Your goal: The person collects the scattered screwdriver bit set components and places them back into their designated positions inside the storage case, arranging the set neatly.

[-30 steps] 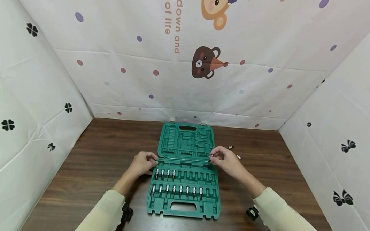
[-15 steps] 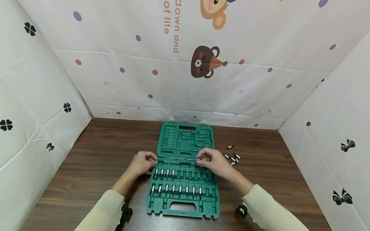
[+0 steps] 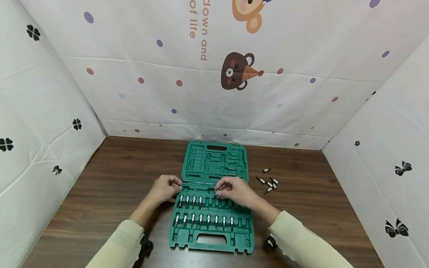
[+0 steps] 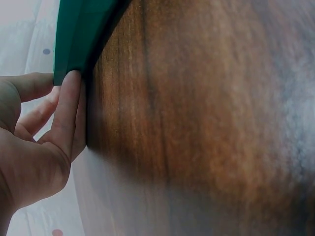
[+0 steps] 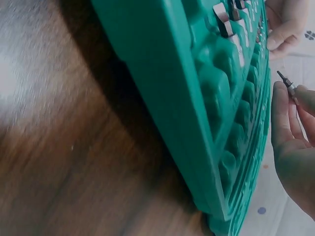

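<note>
A green bit socket case lies open on the table, its lid folded back. My left hand holds the case's left edge near the hinge; the left wrist view shows thumb and fingers on either side of the green wall. Between the thumb and fingertips of my right hand is a small bit socket, silver with a dark tip, held above the upper row of slots. Several bit sockets fill the left part of the lower row, and several more sit at the upper row's left end.
Several loose bit sockets lie on the brown wooden table to the right of the case, with a single one a little farther back. White printed cloth walls stand behind and at both sides.
My right hand has moved left with the bit socket, from the case's right edge to over the upper row. The loose bit sockets have come into fuller view. My left hand has stayed in place.
</note>
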The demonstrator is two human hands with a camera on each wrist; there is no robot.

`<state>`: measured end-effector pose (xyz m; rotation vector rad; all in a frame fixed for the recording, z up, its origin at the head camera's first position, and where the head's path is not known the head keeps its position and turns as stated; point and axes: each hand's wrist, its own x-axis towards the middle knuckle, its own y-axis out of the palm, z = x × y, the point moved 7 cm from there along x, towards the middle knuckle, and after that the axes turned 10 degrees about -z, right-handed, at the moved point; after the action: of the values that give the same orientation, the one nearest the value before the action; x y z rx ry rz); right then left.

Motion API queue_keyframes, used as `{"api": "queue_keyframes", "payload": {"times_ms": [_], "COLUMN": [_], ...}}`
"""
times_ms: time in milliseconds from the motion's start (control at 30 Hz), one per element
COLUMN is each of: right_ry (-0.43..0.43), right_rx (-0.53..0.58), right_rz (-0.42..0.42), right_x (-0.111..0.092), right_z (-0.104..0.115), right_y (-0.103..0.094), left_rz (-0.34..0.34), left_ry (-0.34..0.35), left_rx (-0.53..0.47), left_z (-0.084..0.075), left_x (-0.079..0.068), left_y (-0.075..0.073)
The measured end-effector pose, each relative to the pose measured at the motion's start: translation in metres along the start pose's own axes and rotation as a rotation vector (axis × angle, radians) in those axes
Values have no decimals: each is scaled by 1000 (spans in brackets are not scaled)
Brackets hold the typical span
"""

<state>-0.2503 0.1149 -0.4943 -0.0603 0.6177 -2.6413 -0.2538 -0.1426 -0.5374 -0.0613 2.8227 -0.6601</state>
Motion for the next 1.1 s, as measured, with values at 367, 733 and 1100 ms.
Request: {"api": "queue_keyframes", "payload": {"times_ms": [367, 733, 1100], "right_ry": [16, -51, -168], "right_rx": [-104, -238, -410], "right_rz": [55, 91, 79], "right_x": [4, 9, 11], "right_z": [3, 10, 19], "right_y": [20, 28, 39], "left_rz": [-1, -4, 0], "left_ry": [8, 12, 10], "left_rx": [5, 8, 6], "left_z": [-2, -3, -3], "left_x": [-1, -2, -1], "left_y": [0, 0, -1]}}
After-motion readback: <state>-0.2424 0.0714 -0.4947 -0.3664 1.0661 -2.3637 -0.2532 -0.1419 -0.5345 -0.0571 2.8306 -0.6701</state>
